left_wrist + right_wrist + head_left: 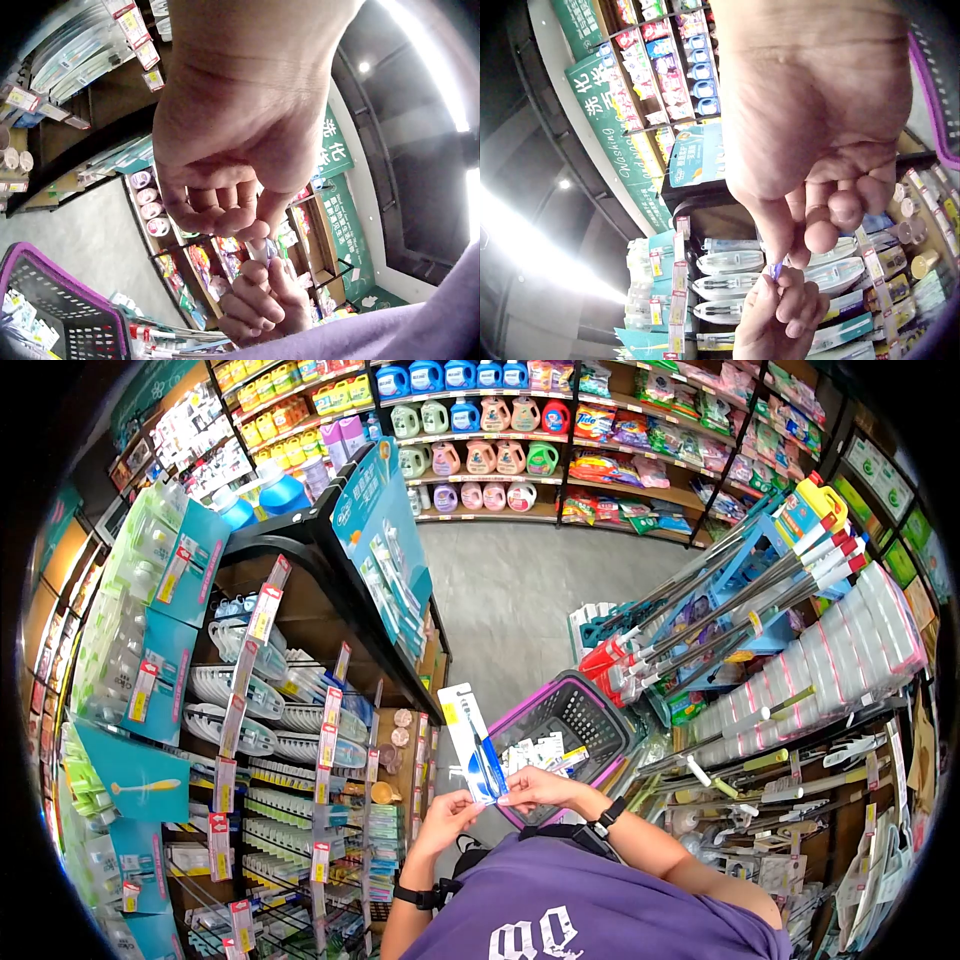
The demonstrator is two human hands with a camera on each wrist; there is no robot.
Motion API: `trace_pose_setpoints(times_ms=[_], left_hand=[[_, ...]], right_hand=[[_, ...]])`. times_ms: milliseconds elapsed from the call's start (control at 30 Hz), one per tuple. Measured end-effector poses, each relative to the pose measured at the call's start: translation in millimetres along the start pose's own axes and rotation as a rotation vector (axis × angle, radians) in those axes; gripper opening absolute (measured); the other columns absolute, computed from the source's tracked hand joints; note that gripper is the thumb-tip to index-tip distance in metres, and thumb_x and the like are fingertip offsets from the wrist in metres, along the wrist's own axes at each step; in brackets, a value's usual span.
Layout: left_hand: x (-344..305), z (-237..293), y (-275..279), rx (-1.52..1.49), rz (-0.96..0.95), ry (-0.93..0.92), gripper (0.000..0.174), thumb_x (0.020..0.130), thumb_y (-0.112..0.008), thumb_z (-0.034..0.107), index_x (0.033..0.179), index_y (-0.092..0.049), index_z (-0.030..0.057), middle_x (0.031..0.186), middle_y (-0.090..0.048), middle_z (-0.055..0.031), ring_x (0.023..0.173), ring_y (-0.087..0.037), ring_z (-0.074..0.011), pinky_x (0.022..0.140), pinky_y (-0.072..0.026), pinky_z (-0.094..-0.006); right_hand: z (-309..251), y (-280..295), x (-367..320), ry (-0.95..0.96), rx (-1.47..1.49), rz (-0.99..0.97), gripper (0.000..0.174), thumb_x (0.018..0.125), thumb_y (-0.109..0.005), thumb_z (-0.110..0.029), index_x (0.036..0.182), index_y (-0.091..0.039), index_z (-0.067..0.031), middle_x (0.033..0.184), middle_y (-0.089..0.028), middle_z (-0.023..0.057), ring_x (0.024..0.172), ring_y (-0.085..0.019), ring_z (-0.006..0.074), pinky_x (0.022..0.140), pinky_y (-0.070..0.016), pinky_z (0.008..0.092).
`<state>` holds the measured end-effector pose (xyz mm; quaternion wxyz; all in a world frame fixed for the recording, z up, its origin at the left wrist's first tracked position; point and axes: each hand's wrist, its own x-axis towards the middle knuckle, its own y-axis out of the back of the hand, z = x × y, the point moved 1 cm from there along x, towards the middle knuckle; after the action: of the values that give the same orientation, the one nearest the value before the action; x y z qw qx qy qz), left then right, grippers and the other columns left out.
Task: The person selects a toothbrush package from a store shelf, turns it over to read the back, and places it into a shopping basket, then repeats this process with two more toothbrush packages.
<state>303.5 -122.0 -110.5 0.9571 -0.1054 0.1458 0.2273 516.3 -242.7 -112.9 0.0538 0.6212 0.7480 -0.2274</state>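
A packaged toothbrush (467, 738) on a white and blue card stands out in front of the person's body in the head view. Its lower end is pinched by the left hand (453, 818) from one side and by the right hand (537, 790) from the other. In the left wrist view the left hand (225, 165) has thumb and fingertip together close to the right hand (262, 300). From the right wrist, the right hand (817, 150) and left hand (780, 315) meet at a small blue-purple corner of the pack (775, 271). Palms hide most of the package there.
A grey shopping basket with a purple rim (604, 693) holds several white packs below the hands. To the left stands a rack of hanging packages (235, 700). Mops (720, 610) and long-handled tools crowd the right. Detergent shelves (480, 435) line the far side beyond grey floor (500, 590).
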Motion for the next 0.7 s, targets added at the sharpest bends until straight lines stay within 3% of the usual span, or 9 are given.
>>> trace_pose_setpoints(times_ms=[367,467,700], left_hand=[[2.9,4.1,1.2,-0.021,-0.012,0.015,0.014,0.096,-0.067,0.019,0.093,-0.068,0.006,0.074,-0.063,0.0045,0.063,-0.052,-0.0026,0.058,-0.0406,-0.0196],[3.0,5.5,0.9,-0.019,0.001,0.014,0.012,0.097,-0.066,0.016,0.096,-0.068,0.0039,0.075,-0.06,0.0051,0.063,-0.048,-0.0012,0.055,-0.0362,-0.0176],[3.4,9.0,0.5,-0.035,0.013,0.04,0.013,0.095,-0.069,0.019,0.095,-0.069,0.0059,0.073,-0.062,0.0042,0.063,-0.052,-0.003,0.058,-0.0397,-0.0197]], right_hand=[[6.4,4.4,6.0,-0.001,0.037,-0.009,0.018,0.096,-0.067,-0.021,0.091,-0.07,-0.0033,0.062,-0.056,-0.0043,0.053,-0.049,0.0044,0.051,-0.039,0.0221],[4.8,4.1,7.4,-0.009,0.052,-0.012,0.019,0.096,-0.068,-0.021,0.092,-0.07,-0.0028,0.062,-0.056,-0.0042,0.053,-0.049,0.0043,0.051,-0.0383,0.0219],[8.1,5.8,8.7,0.003,0.067,-0.014,0.02,0.095,-0.069,-0.024,0.093,-0.071,-0.0041,0.064,-0.058,-0.0048,0.053,-0.052,0.0034,0.048,-0.033,0.0201]])
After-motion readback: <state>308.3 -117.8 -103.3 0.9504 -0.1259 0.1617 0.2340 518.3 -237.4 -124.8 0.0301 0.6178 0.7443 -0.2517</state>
